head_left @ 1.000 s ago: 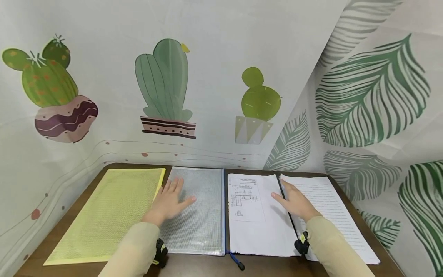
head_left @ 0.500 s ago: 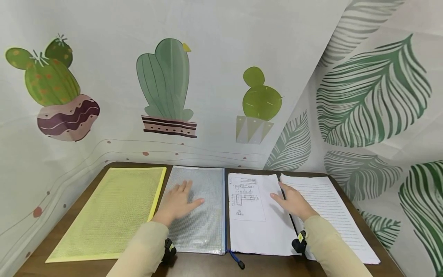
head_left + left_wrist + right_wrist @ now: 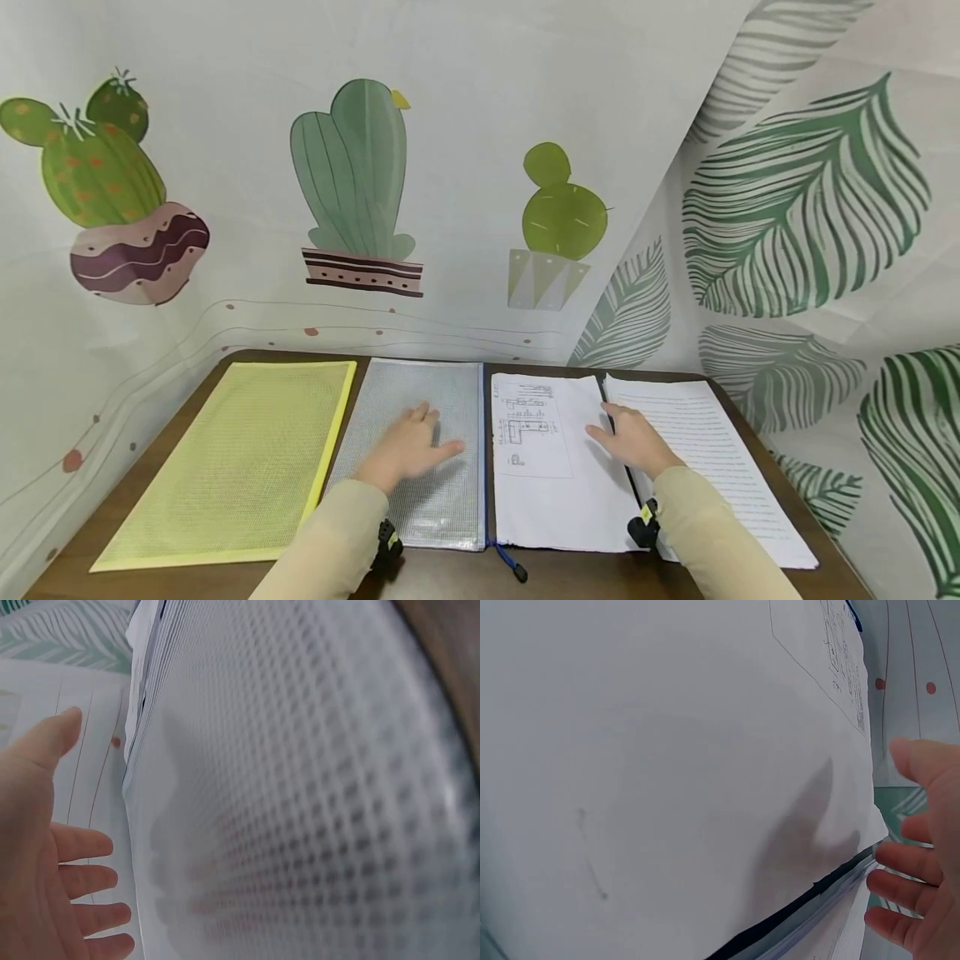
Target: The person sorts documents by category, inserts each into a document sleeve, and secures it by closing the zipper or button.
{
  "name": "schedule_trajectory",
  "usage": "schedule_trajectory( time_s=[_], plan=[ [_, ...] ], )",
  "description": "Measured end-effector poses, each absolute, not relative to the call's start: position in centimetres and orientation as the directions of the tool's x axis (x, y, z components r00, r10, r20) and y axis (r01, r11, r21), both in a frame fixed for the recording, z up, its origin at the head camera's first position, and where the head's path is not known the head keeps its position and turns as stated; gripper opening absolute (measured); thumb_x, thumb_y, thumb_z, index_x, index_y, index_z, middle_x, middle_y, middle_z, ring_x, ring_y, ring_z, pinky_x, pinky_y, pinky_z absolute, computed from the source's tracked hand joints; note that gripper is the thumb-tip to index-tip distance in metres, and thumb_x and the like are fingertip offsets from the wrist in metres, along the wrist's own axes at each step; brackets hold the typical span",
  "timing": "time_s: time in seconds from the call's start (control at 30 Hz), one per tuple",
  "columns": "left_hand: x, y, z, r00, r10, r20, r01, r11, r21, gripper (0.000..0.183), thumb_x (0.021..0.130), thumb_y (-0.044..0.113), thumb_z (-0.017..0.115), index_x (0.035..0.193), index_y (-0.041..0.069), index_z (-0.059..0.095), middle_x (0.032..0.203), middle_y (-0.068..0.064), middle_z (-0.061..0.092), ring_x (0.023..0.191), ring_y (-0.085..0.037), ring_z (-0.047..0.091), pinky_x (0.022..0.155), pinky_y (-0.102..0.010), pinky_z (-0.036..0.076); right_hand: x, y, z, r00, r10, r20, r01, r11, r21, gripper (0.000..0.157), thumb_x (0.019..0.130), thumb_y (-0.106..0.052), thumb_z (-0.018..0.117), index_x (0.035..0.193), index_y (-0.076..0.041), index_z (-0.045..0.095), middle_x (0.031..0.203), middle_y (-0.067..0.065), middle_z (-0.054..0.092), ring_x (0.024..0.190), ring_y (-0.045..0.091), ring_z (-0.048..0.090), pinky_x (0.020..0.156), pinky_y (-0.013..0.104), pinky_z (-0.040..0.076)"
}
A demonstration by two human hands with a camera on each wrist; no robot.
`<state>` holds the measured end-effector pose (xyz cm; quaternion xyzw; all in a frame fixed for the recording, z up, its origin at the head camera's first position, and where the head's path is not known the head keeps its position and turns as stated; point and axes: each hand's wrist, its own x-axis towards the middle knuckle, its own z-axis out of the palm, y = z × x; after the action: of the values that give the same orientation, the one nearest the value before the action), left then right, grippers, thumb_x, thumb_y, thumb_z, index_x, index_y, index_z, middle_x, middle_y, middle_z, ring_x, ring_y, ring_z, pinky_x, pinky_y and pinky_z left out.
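My left hand (image 3: 411, 446) hovers over a clear mesh zip pouch (image 3: 442, 517) with a blue zip edge, thumb spread to the right. In the left wrist view its fingers (image 3: 86, 881) are loosely extended above the mesh, apart from it. Further right, my right hand (image 3: 633, 437) is held over the gap between a paper stack with a line drawing (image 3: 540, 508) and a stack of text pages (image 3: 720, 450). The right wrist view shows its fingers (image 3: 904, 889) relaxed, with nothing between them, and a shadow on the white sheet.
A yellow mesh pouch (image 3: 225, 467) lies at the left of the brown table (image 3: 442, 575). The blue zip pull (image 3: 513, 562) sticks out at the clear pouch's front corner. Behind the table hangs a printed cactus and leaf curtain (image 3: 465, 167).
My left hand has moved right and slightly nearer, from the pouch's left edge to over its middle. The right hand has barely shifted. Pouches and papers have stayed in place.
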<state>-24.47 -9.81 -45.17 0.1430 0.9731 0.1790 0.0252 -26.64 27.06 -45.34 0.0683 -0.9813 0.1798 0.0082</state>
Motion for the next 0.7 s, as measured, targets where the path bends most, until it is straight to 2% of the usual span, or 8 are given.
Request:
schedule_trajectory(
  time_s=[0.4, 0.6, 0.7],
  plan=[
    [-23.7, -6.5, -45.7, -0.969, 0.245, 0.033, 0.243, 0.921, 0.304, 0.075, 0.081, 0.058, 0.061, 0.126, -0.002, 0.057, 0.143, -0.022, 0.044, 0.129, -0.045, 0.042, 0.1, -0.058, 0.042, -26.6, 26.6, -45.6, -0.994, -0.105, 0.036, -0.111, 0.938, -0.328, 0.063, 0.088, -0.035, 0.063, 0.125, 0.014, 0.05, 0.12, 0.033, 0.057, 0.114, 0.045, 0.054, 0.096, 0.054, 0.045],
    [-23.0, -5.0, -45.8, -0.975, 0.21, 0.067, 0.22, 0.904, 0.367, 0.056, 0.08, 0.051, 0.065, 0.099, -0.002, 0.068, 0.137, -0.025, 0.048, 0.122, -0.045, 0.048, 0.094, -0.056, 0.047, -26.4, 26.0, -46.0, -0.995, -0.095, 0.027, -0.099, 0.945, -0.312, 0.071, 0.084, -0.042, 0.066, 0.123, 0.015, 0.051, 0.114, 0.032, 0.061, 0.106, 0.046, 0.058, 0.09, 0.053, 0.049],
    [-22.6, -4.3, -45.8, -0.982, 0.182, 0.048, 0.186, 0.901, 0.393, 0.054, 0.077, 0.051, 0.068, 0.093, -0.001, 0.068, 0.135, -0.026, 0.05, 0.118, -0.045, 0.051, 0.091, -0.056, 0.049, -26.4, 25.5, -46.3, -0.996, -0.081, 0.03, -0.086, 0.955, -0.284, 0.077, 0.08, -0.048, 0.068, 0.122, 0.014, 0.053, 0.11, 0.03, 0.063, 0.099, 0.046, 0.06, 0.083, 0.051, 0.052]
  ],
)
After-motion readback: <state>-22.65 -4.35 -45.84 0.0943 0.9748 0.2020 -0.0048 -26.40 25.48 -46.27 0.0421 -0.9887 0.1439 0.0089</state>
